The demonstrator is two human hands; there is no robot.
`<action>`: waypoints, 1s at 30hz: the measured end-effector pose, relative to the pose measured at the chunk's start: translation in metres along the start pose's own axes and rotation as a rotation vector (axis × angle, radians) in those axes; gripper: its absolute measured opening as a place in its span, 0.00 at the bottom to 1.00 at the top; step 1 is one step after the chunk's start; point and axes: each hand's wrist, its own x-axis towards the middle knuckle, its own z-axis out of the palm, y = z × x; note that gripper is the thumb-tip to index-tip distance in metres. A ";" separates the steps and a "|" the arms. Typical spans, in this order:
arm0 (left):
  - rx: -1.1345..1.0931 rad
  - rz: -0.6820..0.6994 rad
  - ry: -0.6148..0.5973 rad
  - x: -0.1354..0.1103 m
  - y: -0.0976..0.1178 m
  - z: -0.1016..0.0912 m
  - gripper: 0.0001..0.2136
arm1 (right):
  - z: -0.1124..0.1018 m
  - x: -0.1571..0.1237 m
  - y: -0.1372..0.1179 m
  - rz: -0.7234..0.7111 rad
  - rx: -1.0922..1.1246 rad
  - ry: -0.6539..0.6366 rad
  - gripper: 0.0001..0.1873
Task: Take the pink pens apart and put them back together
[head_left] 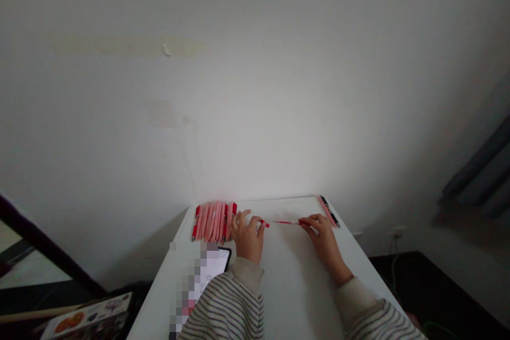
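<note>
from where i stand, both hands are busy over the white table (281, 287), close to its far edge. the left hand (250, 239) pinches a small red piece (265, 223) between thumb and forefinger, its other fingers lifted and curled loosely. the right hand (320, 231) has its fingertips pressed together on the end of a thin red stick (287, 222), which reaches out sideways with its slim tip pointed at the red piece. the two parts are near each other, with a gap between them.

that gap is where i'd expect trouble. the stick is held only at one end, so a small wobble of the right wrist would swing its tip well off line, and it might miss the red piece or scrape its side. the red piece is so small that a light pinch could let it slip and roll on the smooth table top.

the left hand is also crowded. its outer fingers are right beside the row of pink pens (215, 221), and a careless sweep could knock that row crooked. the sleeve (227, 303) lies across the phone (211, 276), so dragging the arm could shift it. over by the right edge, the black pen (330, 211) lies near the rim, and a stray elbow could push it off.
</note>
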 end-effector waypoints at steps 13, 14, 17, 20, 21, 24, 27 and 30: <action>-0.011 -0.071 0.060 0.002 0.005 -0.007 0.11 | -0.002 0.000 -0.003 0.006 0.023 -0.023 0.20; -0.016 -0.073 0.063 0.003 0.004 -0.007 0.11 | -0.002 0.000 -0.004 0.009 0.026 -0.028 0.20; -0.025 -0.073 0.068 0.003 0.004 -0.006 0.12 | -0.002 0.000 -0.005 0.010 0.035 -0.037 0.19; -0.024 -0.059 0.075 0.002 0.004 -0.005 0.12 | -0.002 0.001 -0.006 0.001 0.045 -0.034 0.18; -0.022 -0.058 0.076 0.002 0.004 -0.005 0.12 | -0.002 0.001 -0.006 -0.001 0.049 -0.033 0.18; -0.017 -0.066 0.075 0.002 0.005 -0.004 0.13 | -0.002 0.001 -0.007 -0.005 0.059 -0.038 0.17; -0.025 -0.068 0.074 0.002 0.005 -0.003 0.13 | -0.002 0.001 -0.007 -0.012 0.061 -0.037 0.17; -0.036 -0.068 0.072 0.001 0.006 -0.002 0.13 | -0.002 0.001 -0.007 -0.018 0.064 -0.028 0.17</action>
